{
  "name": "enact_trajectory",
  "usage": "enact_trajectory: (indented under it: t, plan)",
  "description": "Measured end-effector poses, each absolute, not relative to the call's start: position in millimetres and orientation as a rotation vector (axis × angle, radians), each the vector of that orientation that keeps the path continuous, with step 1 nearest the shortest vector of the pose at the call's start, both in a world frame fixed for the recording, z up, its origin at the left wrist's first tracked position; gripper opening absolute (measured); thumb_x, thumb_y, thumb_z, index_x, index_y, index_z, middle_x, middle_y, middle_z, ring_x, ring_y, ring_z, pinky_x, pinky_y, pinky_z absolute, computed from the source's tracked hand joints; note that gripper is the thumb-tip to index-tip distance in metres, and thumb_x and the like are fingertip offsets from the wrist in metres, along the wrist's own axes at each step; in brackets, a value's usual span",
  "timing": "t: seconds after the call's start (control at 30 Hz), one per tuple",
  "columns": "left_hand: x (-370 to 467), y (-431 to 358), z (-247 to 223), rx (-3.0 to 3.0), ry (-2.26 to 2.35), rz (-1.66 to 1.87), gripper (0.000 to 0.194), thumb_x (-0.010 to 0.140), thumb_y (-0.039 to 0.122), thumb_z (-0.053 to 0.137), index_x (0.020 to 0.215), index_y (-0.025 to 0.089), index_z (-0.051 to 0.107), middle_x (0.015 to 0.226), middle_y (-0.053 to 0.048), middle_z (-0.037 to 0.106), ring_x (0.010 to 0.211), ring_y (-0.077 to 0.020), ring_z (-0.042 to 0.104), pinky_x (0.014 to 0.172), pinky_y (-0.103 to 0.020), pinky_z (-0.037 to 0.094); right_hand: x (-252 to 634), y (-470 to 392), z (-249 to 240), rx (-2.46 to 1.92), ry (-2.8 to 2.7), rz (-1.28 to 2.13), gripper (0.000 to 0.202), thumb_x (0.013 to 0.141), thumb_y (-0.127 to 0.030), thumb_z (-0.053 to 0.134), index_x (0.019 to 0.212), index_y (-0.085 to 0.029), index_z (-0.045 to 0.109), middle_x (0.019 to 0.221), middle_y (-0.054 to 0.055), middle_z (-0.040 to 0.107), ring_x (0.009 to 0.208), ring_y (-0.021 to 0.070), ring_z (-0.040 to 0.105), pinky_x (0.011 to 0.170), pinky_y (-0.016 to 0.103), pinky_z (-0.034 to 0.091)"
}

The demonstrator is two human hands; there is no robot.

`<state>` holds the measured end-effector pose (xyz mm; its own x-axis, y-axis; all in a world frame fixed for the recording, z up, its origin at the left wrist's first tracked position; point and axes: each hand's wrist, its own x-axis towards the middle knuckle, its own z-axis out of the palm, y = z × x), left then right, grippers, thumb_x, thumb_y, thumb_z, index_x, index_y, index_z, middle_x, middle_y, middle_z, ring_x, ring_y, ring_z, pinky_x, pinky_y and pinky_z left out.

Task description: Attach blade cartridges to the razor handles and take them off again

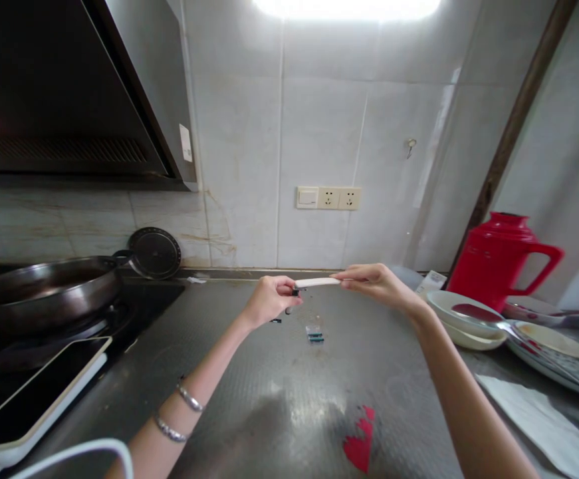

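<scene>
A slim white object (318,283), seen edge-on, spans the gap between my two hands above the counter. My left hand (269,299) is closed on its left end, where a small dark piece (296,291) shows at the fingertips; I cannot make out what that is. My right hand (376,285) pinches the right end between thumb and fingers. On the counter below lies a small clear pack with blue-green battery-like cylinders (315,336). Near my left hand lies a small dark piece (276,321).
Torn red scraps (359,446) lie on the metal counter (269,399) near me. At left are a pan (44,293) on the stove and a tablet-like device (34,399) with a white cable. Bowls (468,332), a napkin (543,419) and a red thermos (493,259) stand right.
</scene>
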<state>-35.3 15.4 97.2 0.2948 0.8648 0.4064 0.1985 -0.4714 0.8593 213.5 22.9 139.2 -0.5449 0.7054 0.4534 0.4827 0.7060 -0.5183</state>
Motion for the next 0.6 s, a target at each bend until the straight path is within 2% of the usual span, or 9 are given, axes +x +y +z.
enact_trajectory:
  t: [0.6]
  plan:
    - [-35.5, 11.9, 105.2, 1.832, 0.976, 1.217, 0.013, 0.058, 0.013, 0.068, 0.07, 0.011, 0.061, 0.068, -0.003, 0.066, 0.063, -0.0113, 0.061, 0.06, -0.021, 0.048, 209.0, 20.2, 139.2, -0.967, -2.149, 0.392, 0.035, 0.077, -0.041, 0.054, 0.1, -0.019, 0.068, 0.093, 0.006, 0.068, 0.083, 0.0206, 0.061, 0.069, 0.028, 0.045]
